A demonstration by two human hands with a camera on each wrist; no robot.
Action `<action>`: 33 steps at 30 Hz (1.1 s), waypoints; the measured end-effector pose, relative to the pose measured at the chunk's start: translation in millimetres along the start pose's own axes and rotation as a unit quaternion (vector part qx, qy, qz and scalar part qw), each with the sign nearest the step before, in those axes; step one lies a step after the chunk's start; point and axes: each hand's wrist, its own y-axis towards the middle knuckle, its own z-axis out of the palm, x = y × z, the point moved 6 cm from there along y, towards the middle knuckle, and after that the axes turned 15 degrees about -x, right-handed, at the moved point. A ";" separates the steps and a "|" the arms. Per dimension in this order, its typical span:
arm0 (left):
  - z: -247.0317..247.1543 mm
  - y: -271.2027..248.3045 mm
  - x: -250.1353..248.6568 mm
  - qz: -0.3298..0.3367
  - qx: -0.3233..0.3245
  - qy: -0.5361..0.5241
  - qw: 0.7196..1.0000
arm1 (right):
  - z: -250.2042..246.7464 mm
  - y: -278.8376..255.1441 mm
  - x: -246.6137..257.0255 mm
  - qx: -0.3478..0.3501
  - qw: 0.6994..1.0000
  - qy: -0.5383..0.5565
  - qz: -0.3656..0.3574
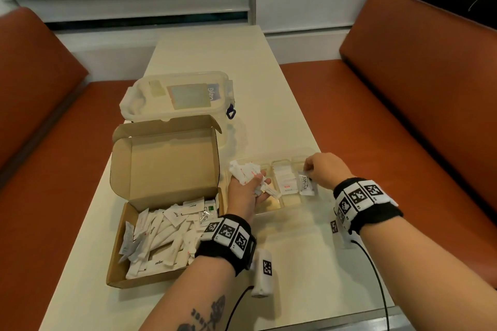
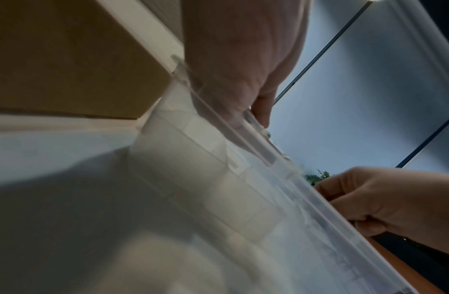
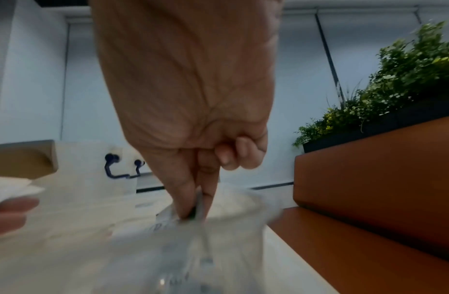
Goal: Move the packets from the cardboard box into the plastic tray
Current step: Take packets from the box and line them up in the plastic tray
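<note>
An open cardboard box lies at the left of the table, with several white packets heaped in its near half. Right of it stands a clear plastic tray with compartments; a few packets lie in its middle one. My left hand hovers over the tray's left end, palm up, gripping a bunch of white packets. My right hand pinches a stevia packet between thumb and fingers over the tray's right compartment. The left wrist view shows the tray wall from low down.
A clear lidded plastic container stands behind the cardboard box. Orange bench seats flank the narrow white table. A planter with green foliage sits behind the right bench. Cables trail from both wristbands over the table's near edge.
</note>
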 end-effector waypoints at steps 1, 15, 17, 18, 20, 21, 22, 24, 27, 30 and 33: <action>-0.7 0.0 0.2 -0.002 -0.001 0.000 1.000 | 2.6 -1.2 0.5 0.007 1.000 -0.007 -0.006; -2.1 -1.9 2.7 -0.005 -0.011 0.018 1.000 | 10.6 -9.3 5.2 0.013 0.989 -0.112 -0.092; -2.0 -1.8 3.2 -0.004 -0.007 0.023 1.000 | 10.9 -9.6 5.7 0.003 0.990 -0.101 -0.097; -1.9 -1.7 3.4 -0.004 -0.005 0.028 1.000 | 11.7 -10.9 5.6 0.003 0.991 -0.096 -0.096; -1.3 -1.9 3.5 -0.002 0.003 0.037 0.999 | 14.4 -13.3 5.9 0.006 0.990 -0.105 -0.097; -0.9 -2.3 3.7 -0.001 0.007 0.041 0.999 | 15.7 -14.0 5.9 0.005 0.989 -0.110 -0.098; -0.5 -2.6 3.9 -0.001 0.011 0.044 0.999 | 16.2 -14.4 5.8 0.005 0.989 -0.112 -0.097; -0.7 -2.4 4.6 -0.004 0.012 0.047 0.999 | 14.9 -14.6 7.2 -0.001 0.989 -0.111 -0.097; 0.0 -2.3 4.1 -0.010 0.015 0.041 0.999 | 4.4 -15.9 18.0 -0.057 0.994 -0.031 -0.086; -0.5 -1.9 2.5 -0.002 0.016 0.041 0.999 | -0.3 -27.3 42.7 -0.052 0.987 0.135 -0.071; -1.5 -3.1 -1.1 0.007 0.011 0.041 0.999 | 6.4 -39.8 63.4 0.009 0.969 0.240 -0.049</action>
